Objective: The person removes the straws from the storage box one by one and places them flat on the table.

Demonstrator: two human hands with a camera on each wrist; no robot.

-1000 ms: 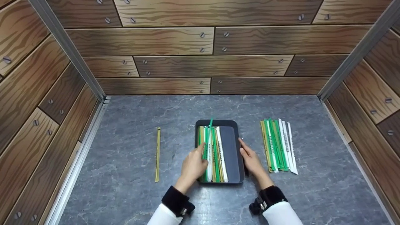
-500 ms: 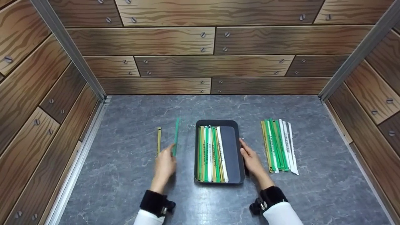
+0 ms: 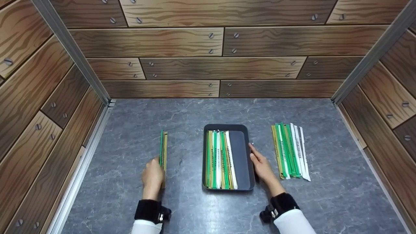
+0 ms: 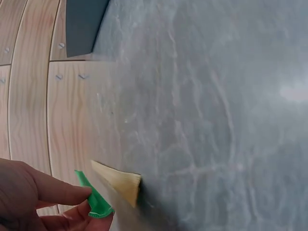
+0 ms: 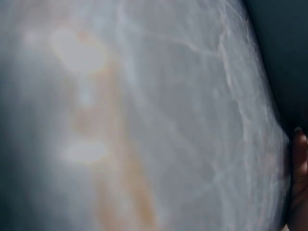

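In the head view my left hand [image 3: 152, 175] pinches a slim green paper-wrapped stick [image 3: 161, 144] near its lower part. It stands just left of a gold wrapped stick [image 3: 165, 146] on the table. The left wrist view shows the flat crimped end of the green stick [image 4: 96, 198] between thumb and fingers, with the gold stick's end [image 4: 124, 183] close by. My right hand [image 3: 264, 167] rests against the right side of a dark tray [image 3: 251, 182], fingers fairly straight. Green, gold and white wrapped sticks [image 3: 218, 162] lie side by side in the tray's left part.
Right of the tray lies a row of similar sticks [image 3: 289, 151], green, gold and white. The grey marbled table [image 3: 201, 110] is bounded by wood-patterned walls [image 3: 182, 68] at the back and both sides, with metal rails at the corners.
My left hand has carried the green stick from above the tray leftward, over to the left side of the gold stick. The right hand and the tray stay in place.
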